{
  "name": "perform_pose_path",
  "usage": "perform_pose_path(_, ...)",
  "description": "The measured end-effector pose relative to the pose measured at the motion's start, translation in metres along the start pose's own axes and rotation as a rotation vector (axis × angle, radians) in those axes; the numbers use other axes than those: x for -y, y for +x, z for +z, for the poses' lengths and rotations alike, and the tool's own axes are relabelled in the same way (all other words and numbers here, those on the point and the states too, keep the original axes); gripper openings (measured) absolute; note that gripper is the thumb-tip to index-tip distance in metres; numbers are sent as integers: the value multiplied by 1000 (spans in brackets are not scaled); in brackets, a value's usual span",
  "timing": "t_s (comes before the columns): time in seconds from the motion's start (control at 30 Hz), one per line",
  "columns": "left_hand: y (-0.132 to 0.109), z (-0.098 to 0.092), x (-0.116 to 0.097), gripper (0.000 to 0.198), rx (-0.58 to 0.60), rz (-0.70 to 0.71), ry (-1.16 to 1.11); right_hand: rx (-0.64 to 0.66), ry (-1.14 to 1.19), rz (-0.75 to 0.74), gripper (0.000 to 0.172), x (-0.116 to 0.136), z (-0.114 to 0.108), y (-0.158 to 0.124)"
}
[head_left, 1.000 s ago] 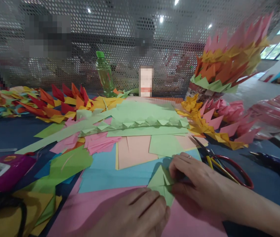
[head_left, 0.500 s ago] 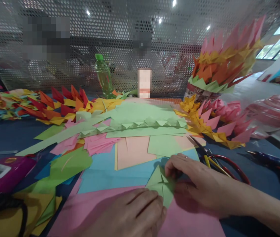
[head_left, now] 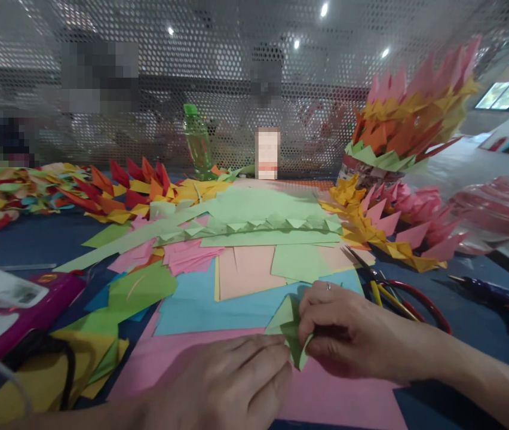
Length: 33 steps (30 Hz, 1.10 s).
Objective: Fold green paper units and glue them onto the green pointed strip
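Pale, creased, part-folded paper (head_left: 280, 319) overlaps the pink sheet (head_left: 348, 397). Right hand (head_left: 342, 331) pinches it; left hand's (head_left: 232, 376) grip is hidden.

Folded piece (head_left: 285, 319): pale green paper, matt, creased. Pink sheet (head_left: 339, 394), near, and blue sheet (head_left: 209, 310) beyond: smooth, matt paper. Pleated strip (head_left: 263, 227), far: matt green paper with sharp folds. Petal tower (head_left: 416, 128), far right: folded matt paper. Scissors (head_left: 376, 276), right: dark metal blades, smooth plastic-looking handles. Bottle (head_left: 198, 146), far: transparent green plastic, glossy. Device (head_left: 52, 301), left: magenta plastic casing, glossy. Table surface (head_left: 12, 239): dark blue, matt. Far screen (head_left: 223, 65): perforated, metallic in appearance.
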State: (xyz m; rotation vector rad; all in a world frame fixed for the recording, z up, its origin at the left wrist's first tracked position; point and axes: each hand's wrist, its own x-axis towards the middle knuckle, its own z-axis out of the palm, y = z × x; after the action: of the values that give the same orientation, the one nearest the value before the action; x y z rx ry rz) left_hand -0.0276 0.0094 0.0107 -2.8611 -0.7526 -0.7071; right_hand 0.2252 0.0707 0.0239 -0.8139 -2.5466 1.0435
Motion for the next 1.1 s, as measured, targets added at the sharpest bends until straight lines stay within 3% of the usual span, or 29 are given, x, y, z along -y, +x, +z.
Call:
perform_pose_path(0.27,-2,4,13,29,82,54,-117,-45,-9,35,26,8,15,-5)
perform_pose_path(0.4,-5,5,13,25,57,75,-134,-126,0,-64,21,1,19,-4)
perform_pose_path(0.53,-3,4,7,29,30,18,-96,-88,-9,-91,22,-1,16,-4)
perform_pose_path(0.9,-7,7,5,34,37,32,-78,17,-11,-154,29,2,4,-5)
perform_pose_path(1.1,-3,7,6,41,-28,30,-106,21,4,-211,30,1,4,-3)
